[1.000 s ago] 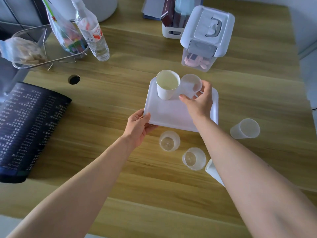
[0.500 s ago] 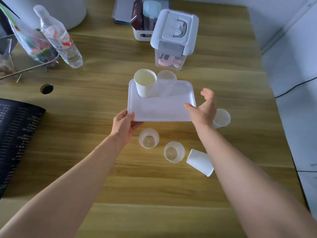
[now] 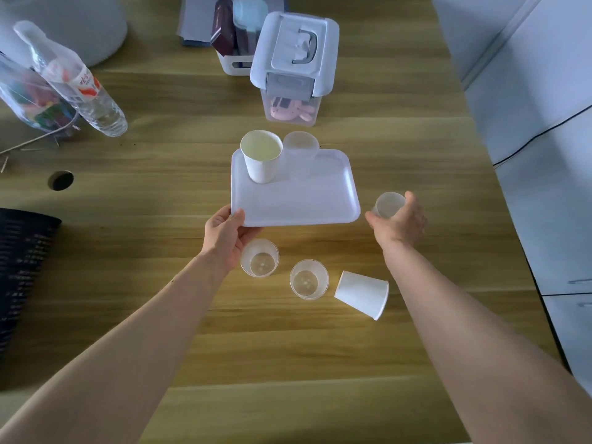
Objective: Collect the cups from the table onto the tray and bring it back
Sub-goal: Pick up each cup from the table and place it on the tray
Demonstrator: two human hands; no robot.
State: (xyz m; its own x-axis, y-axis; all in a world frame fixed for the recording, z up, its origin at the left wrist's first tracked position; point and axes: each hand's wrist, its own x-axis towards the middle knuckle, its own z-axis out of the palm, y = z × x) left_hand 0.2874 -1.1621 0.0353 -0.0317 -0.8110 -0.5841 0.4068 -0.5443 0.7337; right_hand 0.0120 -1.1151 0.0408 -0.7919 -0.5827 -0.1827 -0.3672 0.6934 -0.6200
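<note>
A white tray [image 3: 307, 203] sits on the wooden table, and my left hand [image 3: 226, 233] grips its near left corner. On its far side stand a white paper cup [image 3: 261, 160] and a frosted plastic cup [image 3: 301, 152]. To the right of the tray my right hand [image 3: 400, 224] wraps around another frosted cup [image 3: 387, 205] lying on its side. Two clear cups [image 3: 259, 257] [image 3: 309, 279] stand upright just in front of the tray. A white paper cup [image 3: 363, 294] lies tipped over beside them.
A lidded clear storage box [image 3: 293, 68] stands behind the tray, with a white basket of items [image 3: 234, 59] next to it. A water bottle [image 3: 80, 88] and a wire rack with a bag [image 3: 32, 107] are at the far left. A dark mat [image 3: 22, 267] lies at the left edge.
My right hand left the frosted cup standing on the tray, swung right past the tray's edge and closed around the cup lying there. My left hand kept hold of the tray corner.
</note>
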